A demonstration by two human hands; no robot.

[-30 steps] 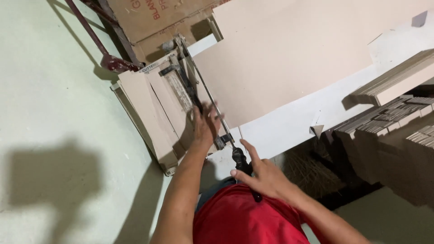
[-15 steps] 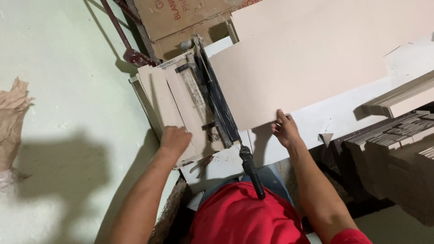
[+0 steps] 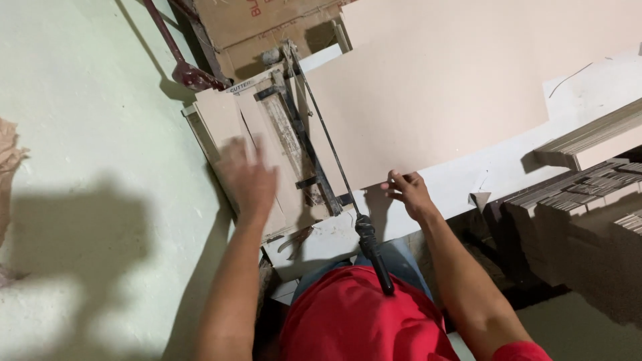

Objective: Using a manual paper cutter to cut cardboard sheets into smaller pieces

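Currently on record:
Left hand [image 3: 249, 175]: open, fingers spread and blurred, holding nothing; it hovers over the narrow beige strip [image 3: 227, 124] lying on the left bed of the tile cutter [image 3: 294, 144].
Right hand [image 3: 408, 192]: fingers curled on the near edge of the large beige tile [image 3: 435, 93], pinching that edge lightly.
Large tile: lies flat on the white counter [image 3: 495, 170], running away to the right of the right hand, its left end against the cutter's rail.
Cutter handle [image 3: 374, 257]: black grip, between the two hands and nearest the body, untouched by either hand.
Strips: at least two narrow beige pieces lie side by side left of the rail, under the left hand.
Stacked cut pieces [image 3: 595, 137]: well to the right of the right hand.
Progress, as judged: some strips appear already cut off; most of the large tile is left uncut.
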